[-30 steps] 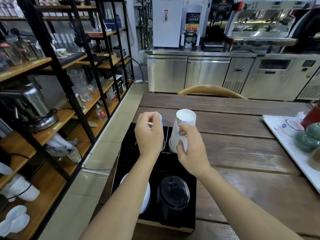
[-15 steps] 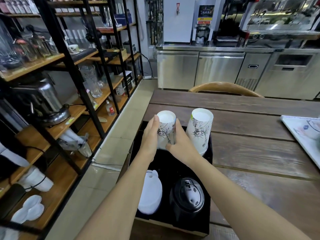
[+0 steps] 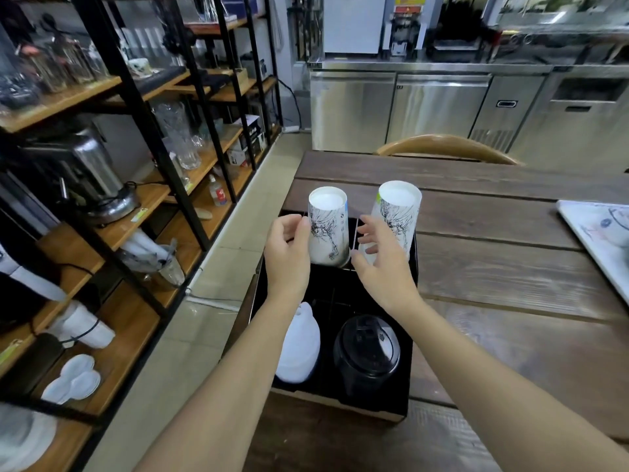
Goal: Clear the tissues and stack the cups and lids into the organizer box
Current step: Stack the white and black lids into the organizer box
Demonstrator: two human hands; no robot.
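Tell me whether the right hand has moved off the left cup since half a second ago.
Yes. The right hand has let go of the left cup and shifted right, toward the right cup, judged against the organizer box; its fingers are spread open.

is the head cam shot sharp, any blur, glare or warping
Head view: the cups and hands are fairly sharp; the steel counter behind is soft, with bright reflections; the black shelf posts lean and bow from the wide-angle lens; the organizer box interior is dark.
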